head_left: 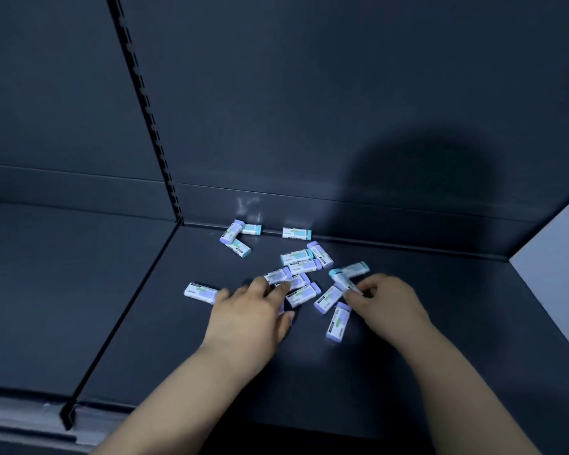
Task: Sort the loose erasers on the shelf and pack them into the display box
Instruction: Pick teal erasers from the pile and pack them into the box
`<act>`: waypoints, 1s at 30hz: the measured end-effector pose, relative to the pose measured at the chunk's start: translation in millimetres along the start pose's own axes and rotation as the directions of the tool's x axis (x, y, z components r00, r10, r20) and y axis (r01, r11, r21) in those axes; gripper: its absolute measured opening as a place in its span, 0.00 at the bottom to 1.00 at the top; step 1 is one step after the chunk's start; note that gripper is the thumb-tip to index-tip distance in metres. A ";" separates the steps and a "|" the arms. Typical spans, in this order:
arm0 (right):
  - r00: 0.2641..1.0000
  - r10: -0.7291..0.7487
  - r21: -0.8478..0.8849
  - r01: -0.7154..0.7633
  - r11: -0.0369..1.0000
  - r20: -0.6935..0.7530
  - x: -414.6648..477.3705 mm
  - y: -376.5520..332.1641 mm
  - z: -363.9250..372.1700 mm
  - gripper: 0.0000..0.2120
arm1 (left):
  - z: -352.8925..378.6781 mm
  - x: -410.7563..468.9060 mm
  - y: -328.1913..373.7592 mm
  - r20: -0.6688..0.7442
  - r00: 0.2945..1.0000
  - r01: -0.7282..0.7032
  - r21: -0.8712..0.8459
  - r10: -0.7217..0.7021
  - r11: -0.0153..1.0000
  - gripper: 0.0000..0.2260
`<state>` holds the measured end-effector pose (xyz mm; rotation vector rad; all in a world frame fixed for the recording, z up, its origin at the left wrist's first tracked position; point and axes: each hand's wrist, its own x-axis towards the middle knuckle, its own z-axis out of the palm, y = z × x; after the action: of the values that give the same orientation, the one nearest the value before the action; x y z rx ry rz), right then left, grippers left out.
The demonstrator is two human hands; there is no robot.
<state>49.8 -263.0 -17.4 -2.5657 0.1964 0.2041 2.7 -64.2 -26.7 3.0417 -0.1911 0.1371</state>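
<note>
We are at the very start of the job, as far as we can judge: every eraser we can see lies loose on the dark shelf (408, 372), and no display box shows anywhere in view, so both the sorting and the packing are left to do.

Farthest toward the shelf's left edge lies a single eraser (200, 292), apart from the rest and just beside our left hand (250, 318). That hand rests palm down, fingers spread and loose, the fingertips touching the erasers at the left of the central heap (298, 277); we cannot tell whether anything lies under the palm. Behind it, near the back edge, sit three erasers in a small cluster (237, 236), two touching the back wall, and a little to the right one more lies alone against that wall (296, 232).

The central heap lies mid-shelf between our hands, its pieces crossing and touching. To its right, our right hand (388, 300) pinches the near end of a teal-capped eraser (342, 280) between thumb and fingertips, the other fingers curled in. One purple-capped eraser (338, 321) lies just below that hand, toward the front edge.

We count about sixteen erasers in all, some capped teal and some purple; the blur keeps us from splitting the colours surely.
</note>
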 end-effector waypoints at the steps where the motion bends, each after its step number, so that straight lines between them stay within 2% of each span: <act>1: 1.000 -0.019 0.047 0.019 0.999 0.000 -7.0 -3.7 2.9 0.07 | 0.2 0.4 0.9 -0.007 1.000 0.000 -0.022 0.000 1.000 0.23; 3: 0.998 -0.058 0.078 0.058 0.995 0.002 -21.5 -11.6 11.8 0.08 | 0.9 0.9 2.8 -0.015 1.000 0.004 -0.070 -0.005 0.998 0.25; 7: 0.978 -0.208 -0.161 0.207 0.965 0.012 -44.0 -20.1 34.8 0.15 | 7.3 -0.7 2.4 0.021 0.999 0.026 -0.081 -0.025 0.996 0.25; 10: 0.970 -0.229 -0.158 0.240 0.958 0.084 -47.2 -17.2 39.1 0.18 | 12.8 -4.7 1.6 0.068 0.997 0.036 -0.076 -0.031 0.996 0.25; 12: 0.977 -0.211 -0.085 0.213 0.973 0.035 -41.8 -12.0 30.7 0.15 | 13.7 -6.2 1.4 0.076 0.997 0.037 -0.086 -0.031 0.996 0.27; 14: 0.981 -0.171 -0.047 0.167 0.985 -0.094 -27.8 -4.9 17.8 0.12 | 13.3 -6.3 2.0 0.088 0.996 0.034 -0.094 -0.026 0.995 0.30; 16: 0.981 -0.109 -0.069 0.099 0.993 -0.159 -7.1 2.7 7.6 0.17 | 12.2 -5.1 3.6 0.105 0.994 0.031 -0.093 -0.021 0.995 0.32; 21: 0.997 0.060 -0.061 -0.063 0.996 -0.044 35.8 10.1 6.9 0.29 | 9.5 -2.3 12.6 0.120 0.992 0.034 -0.088 -0.023 0.996 0.32; 26: 0.996 0.073 -0.046 -0.075 0.996 -0.057 49.7 9.6 11.0 0.32 | 12.2 -4.6 19.4 0.095 0.995 0.027 -0.082 -0.019 0.996 0.28; 30: 1.000 0.014 -0.083 -0.015 0.996 -0.003 55.0 16.5 7.4 0.34 | 12.2 -3.6 20.1 0.116 0.993 0.028 -0.075 -0.019 0.997 0.30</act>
<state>99.7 -278.2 -42.3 -2.6481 0.2113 0.2196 -2.4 -84.8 -37.5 2.9756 -0.1649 -0.0472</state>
